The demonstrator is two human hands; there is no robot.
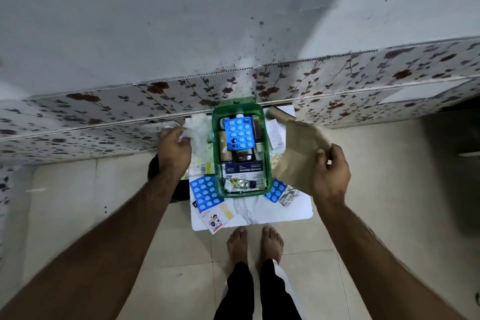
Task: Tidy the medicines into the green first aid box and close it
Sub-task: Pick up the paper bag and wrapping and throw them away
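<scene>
The green first aid box (268, 153) stands open on a small white table (285, 212). Inside lie a blue blister pack (240, 132), a dark bottle (242, 156) and a box of medicated dressings (244, 171). My left hand (174, 148) is shut on a white crumpled plastic bag (197, 128) just left of the box. To the right of the box, my right hand (331, 170) grips a brown paper bag (296, 153). Two more blue blister packs lie on the table, one front left (206, 192), one front right (275, 190).
A silver foil strip (288, 197) and leaflets (215, 218) lie near the table's front edge. White papers (275, 132) lie behind the brown bag. A floral-tiled ledge (104, 122) runs behind the table. My bare feet (254, 243) stand on the tiled floor.
</scene>
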